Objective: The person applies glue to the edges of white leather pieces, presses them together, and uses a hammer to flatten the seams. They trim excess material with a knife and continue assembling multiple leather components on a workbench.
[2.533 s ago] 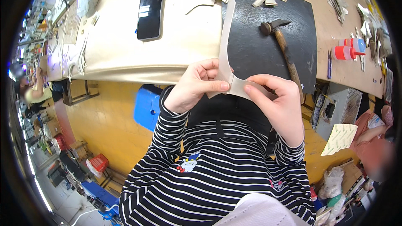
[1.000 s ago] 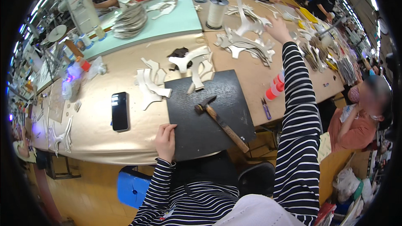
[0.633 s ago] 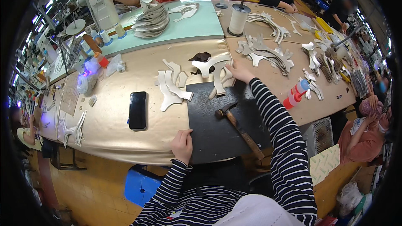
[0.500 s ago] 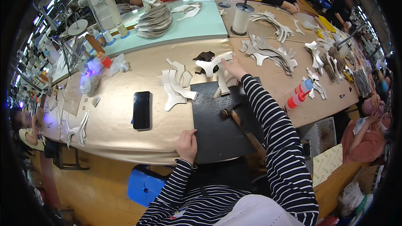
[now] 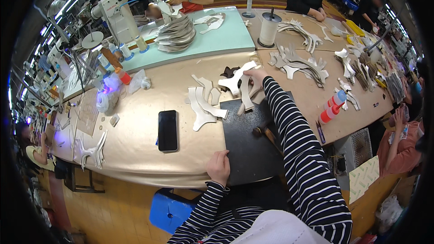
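Note:
My right hand (image 5: 257, 76) reaches over the far side of a black board (image 5: 246, 153) and pinches one arm of a white Y-shaped cut piece (image 5: 233, 82). Under and beside that piece lie a dark brown scrap (image 5: 229, 72) and another pale curved strip (image 5: 246, 92). My left hand (image 5: 219, 168) rests closed at the board's near left edge, its fingers curled with nothing showing in them. A hammer (image 5: 258, 131) lies on the board, its handle partly hidden by my right sleeve. More white cut pieces (image 5: 201, 108) lie left of the board.
A black phone (image 5: 168, 130) lies on the gold table cover (image 5: 135, 162). Red-capped bottles (image 5: 331, 113) and stacked cut pieces (image 5: 302, 65) are on the right. A thread spool (image 5: 269, 29), sewing machine (image 5: 120, 11) and co-workers surround the table. A blue stool (image 5: 171, 210) stands below.
The whole view has shifted, moving the scene right and down. The white Y-shaped piece in my right hand has tilted, its held arm now pointing up and right. My left hand stays by the board's edge.

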Demonstrator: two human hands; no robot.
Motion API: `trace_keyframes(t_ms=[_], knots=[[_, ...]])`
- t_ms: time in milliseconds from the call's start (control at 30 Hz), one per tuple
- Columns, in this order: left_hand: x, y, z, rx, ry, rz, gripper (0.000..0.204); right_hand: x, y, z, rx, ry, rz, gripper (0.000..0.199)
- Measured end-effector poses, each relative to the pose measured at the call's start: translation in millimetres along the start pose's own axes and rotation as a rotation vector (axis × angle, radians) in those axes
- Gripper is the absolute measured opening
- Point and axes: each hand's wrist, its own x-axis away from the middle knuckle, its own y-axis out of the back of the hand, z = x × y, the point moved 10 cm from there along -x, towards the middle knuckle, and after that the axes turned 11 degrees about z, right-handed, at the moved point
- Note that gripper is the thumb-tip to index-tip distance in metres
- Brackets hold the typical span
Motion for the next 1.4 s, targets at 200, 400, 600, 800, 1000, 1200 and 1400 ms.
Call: trace_keyframes(t_ms=[200, 400, 600, 800, 1000, 1200, 1400], knots=[[2.9, 2.3, -1.4, -0.03, -0.042, -0.061, 0.019, 27.6, -21.6, 18.7, -0.095, 0.025, 0.025, 0.027], [3.1, -1.3, 1.0, -0.023, -0.006, -0.03, 0.018, 38.5, -16.6, 40.6, -0.174, 0.06, 0.083, 0.025], [-1.0, 2.0, -3.2, -0.001, -0.025, -0.024, 0.018, 41.6, -21.6, 60.5, 0.014, 0.226, -0.025, 0.023], [1.9, -1.2, 0.1, 0.004, 0.007, -0.012, 0.018, 126.8, -25.5, 141.9, 0.226, 0.484, -0.062, 0.026], [4.1, -5.4, 5.3, -0.033, 0.006, 0.016, 0.02, 287.5, -4.2, 243.8, 0.367, 0.806, -0.208, 0.029], [3.0, -8.8, 9.4, 0.032, 0.029, 0.069, 0.02, 458.1, 149.7, 301.7, 0.681, 1.149, -0.675, 0.031], [3.8, -11.4, 19.3, 0.044, 0.115, 0.088, 0.016, 541.4, 427.7, 209.2, -0.293, 1.03, -0.802, 0.023]])
